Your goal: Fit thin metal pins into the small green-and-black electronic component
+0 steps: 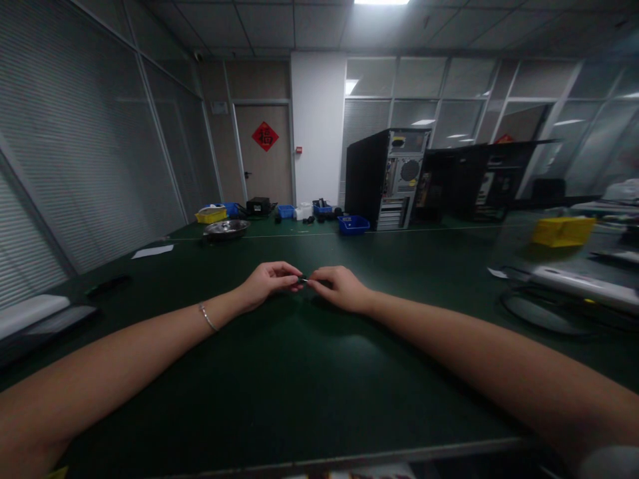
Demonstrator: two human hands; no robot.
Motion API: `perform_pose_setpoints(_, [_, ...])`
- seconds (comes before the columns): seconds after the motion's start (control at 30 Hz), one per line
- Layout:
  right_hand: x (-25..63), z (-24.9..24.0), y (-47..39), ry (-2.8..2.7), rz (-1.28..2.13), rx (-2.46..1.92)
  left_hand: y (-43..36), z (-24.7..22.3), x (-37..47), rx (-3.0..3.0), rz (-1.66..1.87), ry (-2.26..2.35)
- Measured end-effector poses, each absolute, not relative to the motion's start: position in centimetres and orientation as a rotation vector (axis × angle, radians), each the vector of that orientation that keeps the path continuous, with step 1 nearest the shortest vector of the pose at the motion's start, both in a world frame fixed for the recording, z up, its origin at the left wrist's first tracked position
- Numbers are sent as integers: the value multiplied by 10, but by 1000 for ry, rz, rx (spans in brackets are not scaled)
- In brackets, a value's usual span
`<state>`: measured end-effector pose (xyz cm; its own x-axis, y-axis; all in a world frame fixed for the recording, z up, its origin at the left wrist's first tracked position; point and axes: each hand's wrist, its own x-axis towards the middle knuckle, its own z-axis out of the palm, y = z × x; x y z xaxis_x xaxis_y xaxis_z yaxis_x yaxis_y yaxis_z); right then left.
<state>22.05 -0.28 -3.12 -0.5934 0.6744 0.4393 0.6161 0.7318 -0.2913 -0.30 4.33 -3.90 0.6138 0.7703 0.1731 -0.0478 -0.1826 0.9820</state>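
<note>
Over the middle of the dark green table [319,386], my two hands meet almost fingertip to fingertip. A small dark piece with a shiny metal part [303,279] sits between them, too small and blurred to name. My left hand [272,283] has its thumb and fingers pinched on the dark end. On the other side, the thumb and fingertips of my right hand [339,287] close at the metal end. Whether the piece is one part or two, I cannot tell. A thin bracelet [208,318] circles my left wrist.
A round metal dish [226,230] stands at the back left, near a yellow basket [210,215]. Behind my right hand are a blue tray [353,225] and a black computer tower [384,176]. At right lie a yellow bin [563,231] and a cable [529,319].
</note>
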Motion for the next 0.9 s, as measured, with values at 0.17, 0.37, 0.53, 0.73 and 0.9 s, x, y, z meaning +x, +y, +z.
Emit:
perform_pose_setpoints(0.17, [220, -30, -4, -2396, 179, -997, 41, -37, -2, 1580, 824, 638])
perform_pose_setpoints(0.37, [219, -33, -1, -2403, 123, -1014, 44, -40, -1, 1607, 878, 617])
perform_pose_setpoints(0.53, [219, -35, 1, -2414, 105, -990, 43, -40, -1, 1620, 883, 618])
perform_pose_setpoints(0.73, [221, -34, 1, -2428, 143, -953, 45, -41, -3, 1618, 826, 606])
perform_pose_setpoints(0.9, [221, -32, -1, -2443, 159, -911, 47, -43, -4, 1621, 775, 589])
